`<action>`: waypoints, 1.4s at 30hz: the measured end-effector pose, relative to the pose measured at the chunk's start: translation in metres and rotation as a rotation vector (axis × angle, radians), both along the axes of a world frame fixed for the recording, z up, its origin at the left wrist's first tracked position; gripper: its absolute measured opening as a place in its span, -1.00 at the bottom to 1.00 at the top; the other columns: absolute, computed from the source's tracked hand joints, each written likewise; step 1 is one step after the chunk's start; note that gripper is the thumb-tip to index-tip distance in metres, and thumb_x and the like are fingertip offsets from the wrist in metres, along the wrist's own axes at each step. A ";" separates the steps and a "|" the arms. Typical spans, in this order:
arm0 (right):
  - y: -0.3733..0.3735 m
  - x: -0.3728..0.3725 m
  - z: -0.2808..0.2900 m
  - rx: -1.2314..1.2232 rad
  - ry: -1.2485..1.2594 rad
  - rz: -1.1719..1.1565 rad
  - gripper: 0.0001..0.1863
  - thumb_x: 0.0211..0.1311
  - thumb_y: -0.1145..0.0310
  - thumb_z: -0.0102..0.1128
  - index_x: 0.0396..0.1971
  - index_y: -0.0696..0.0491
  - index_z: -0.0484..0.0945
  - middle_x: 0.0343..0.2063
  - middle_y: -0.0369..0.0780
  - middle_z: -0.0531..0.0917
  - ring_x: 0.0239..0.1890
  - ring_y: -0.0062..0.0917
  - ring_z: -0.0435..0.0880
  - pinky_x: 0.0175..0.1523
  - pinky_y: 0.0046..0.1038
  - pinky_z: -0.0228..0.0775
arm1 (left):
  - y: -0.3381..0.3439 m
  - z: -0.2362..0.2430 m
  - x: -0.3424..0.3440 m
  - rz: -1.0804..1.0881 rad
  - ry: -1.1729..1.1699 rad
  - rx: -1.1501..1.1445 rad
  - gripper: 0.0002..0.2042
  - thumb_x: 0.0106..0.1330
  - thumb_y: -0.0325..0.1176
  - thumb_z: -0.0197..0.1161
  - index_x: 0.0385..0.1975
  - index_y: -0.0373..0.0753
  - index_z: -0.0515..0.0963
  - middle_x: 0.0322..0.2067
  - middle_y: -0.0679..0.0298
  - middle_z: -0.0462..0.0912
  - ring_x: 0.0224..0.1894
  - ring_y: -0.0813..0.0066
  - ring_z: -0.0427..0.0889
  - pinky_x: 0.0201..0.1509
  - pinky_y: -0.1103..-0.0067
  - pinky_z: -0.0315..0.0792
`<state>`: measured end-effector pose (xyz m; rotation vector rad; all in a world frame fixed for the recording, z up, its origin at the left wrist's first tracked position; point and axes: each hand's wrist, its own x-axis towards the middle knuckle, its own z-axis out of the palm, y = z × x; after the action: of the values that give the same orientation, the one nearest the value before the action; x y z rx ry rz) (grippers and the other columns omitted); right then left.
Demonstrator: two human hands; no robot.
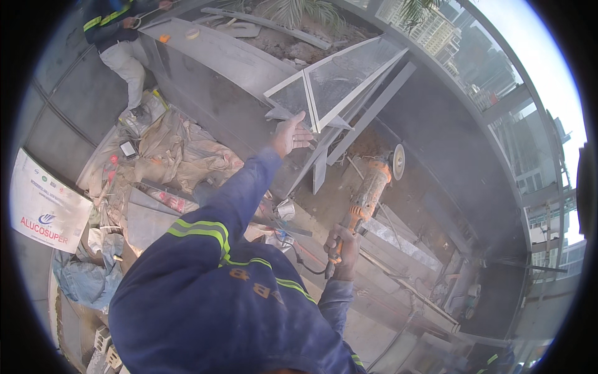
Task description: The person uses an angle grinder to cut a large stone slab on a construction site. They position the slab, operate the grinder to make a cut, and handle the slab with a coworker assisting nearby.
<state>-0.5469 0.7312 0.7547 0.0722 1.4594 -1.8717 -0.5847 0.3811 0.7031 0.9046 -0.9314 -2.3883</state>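
In my right hand [342, 246] is the rear handle of an orange angle grinder [369, 193], its grey cutting disc [398, 162] facing up and to the right. A cord runs off below the handle. My left hand [291, 134] is stretched out with fingers apart, just beside the near corner of a grey metal-framed panel piece [314, 103]; whether the fingers touch it I cannot tell. The framed piece rests on the edge of a planter wall and sticks out over it. Grey metal strips [367, 115] angle down beneath it.
Another person [124, 50] stands at the upper left near the planter ledge [218, 56]. Crumpled sheeting [168, 146], a printed white board [48, 202] and a blue cloth bag [90, 271] lie at the left. Long metal offcuts [405, 246] cover the floor at right, by a glass railing [479, 62].
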 end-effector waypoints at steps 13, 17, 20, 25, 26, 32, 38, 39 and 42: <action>0.014 0.001 -0.037 -0.162 -0.167 -0.076 -0.92 0.23 0.42 0.15 -0.43 0.04 0.45 -0.64 -0.35 0.43 -0.74 -0.65 0.39 -0.69 -0.59 0.12 | -0.013 -0.025 -0.025 0.343 0.422 0.155 -0.76 0.22 -0.42 0.35 -0.20 -0.30 0.46 -0.33 0.22 0.50 -0.28 0.14 0.71 -0.21 0.30 0.68; 0.020 -0.004 -0.040 -0.129 -0.145 -0.041 -0.91 0.23 0.41 0.15 -0.43 0.04 0.44 -0.64 -0.35 0.41 -0.73 -0.66 0.40 -0.69 -0.58 0.11 | -0.014 -0.013 0.006 0.334 0.482 0.112 -0.82 0.25 -0.44 0.31 -0.24 -0.31 0.46 -0.33 0.14 0.53 -0.24 0.13 0.70 -0.15 0.28 0.67; 0.023 -0.008 -0.049 -0.173 -0.143 -0.040 -0.91 0.22 0.41 0.16 -0.41 0.06 0.44 -0.64 -0.33 0.42 -0.73 -0.65 0.41 -0.71 -0.58 0.13 | -0.026 -0.010 0.050 0.330 0.499 0.093 -0.83 0.31 -0.38 0.27 -0.25 -0.32 0.48 -0.25 0.00 0.63 -0.20 0.16 0.69 -0.04 0.30 0.63; 0.029 -0.016 -0.048 -0.084 -0.121 0.013 -0.92 0.25 0.39 0.12 -0.39 0.05 0.44 -0.64 -0.36 0.41 -0.73 -0.67 0.38 -0.70 -0.59 0.13 | -0.026 -0.029 0.160 0.355 0.509 0.061 -0.83 0.31 -0.37 0.25 -0.23 -0.32 0.50 -0.24 -0.04 0.65 -0.19 0.15 0.70 -0.05 0.29 0.65; 0.031 -0.018 -0.049 -0.079 -0.104 0.042 -0.92 0.26 0.37 0.11 -0.38 0.03 0.43 -0.64 -0.39 0.39 -0.73 -0.68 0.38 -0.68 -0.58 0.14 | -0.025 -0.035 0.185 0.371 0.491 0.058 -0.83 0.31 -0.36 0.25 -0.22 -0.32 0.50 -0.23 -0.02 0.65 -0.19 0.16 0.70 -0.04 0.30 0.64; 0.018 -0.030 -0.052 -0.086 -0.070 0.133 -0.89 0.31 0.33 0.10 -0.35 0.01 0.41 -0.65 -0.44 0.36 -0.70 -0.70 0.39 -0.63 -0.54 0.19 | -0.010 -0.098 0.307 0.643 0.197 0.036 -0.81 0.33 -0.35 0.23 -0.17 -0.32 0.53 -0.23 0.10 0.68 -0.22 0.28 0.70 -0.04 0.34 0.62; 0.012 -0.029 -0.057 -0.108 -0.248 0.093 -0.83 0.35 0.39 0.02 -0.47 -0.03 0.31 -0.68 -0.42 0.27 -0.75 -0.69 0.29 -0.69 -0.56 0.11 | -0.011 -0.243 0.345 0.893 0.060 0.257 -0.83 0.26 -0.33 0.29 -0.24 -0.22 0.51 -0.41 0.23 0.54 -0.34 0.26 0.65 -0.13 0.25 0.66; 0.013 -0.032 -0.060 -0.115 -0.257 0.139 -0.84 0.36 0.37 0.03 -0.44 -0.03 0.31 -0.67 -0.44 0.27 -0.73 -0.71 0.30 -0.64 -0.54 0.12 | -0.012 -0.264 0.350 0.926 0.063 0.322 -0.83 0.26 -0.32 0.29 -0.24 -0.22 0.51 -0.42 0.23 0.53 -0.35 0.27 0.64 -0.14 0.24 0.66; 0.004 -0.031 -0.065 -0.127 -0.278 0.167 -0.86 0.38 0.35 0.03 -0.40 -0.03 0.33 -0.65 -0.47 0.27 -0.70 -0.74 0.31 -0.58 -0.51 0.11 | -0.017 -0.291 0.354 1.025 0.038 0.478 -0.83 0.26 -0.31 0.29 -0.28 -0.23 0.51 -0.45 0.23 0.52 -0.36 0.25 0.63 -0.15 0.22 0.66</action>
<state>-0.5777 0.7348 0.6893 0.1391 1.1215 -1.7363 -0.2307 0.3643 0.4120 1.1217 0.1766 -1.6848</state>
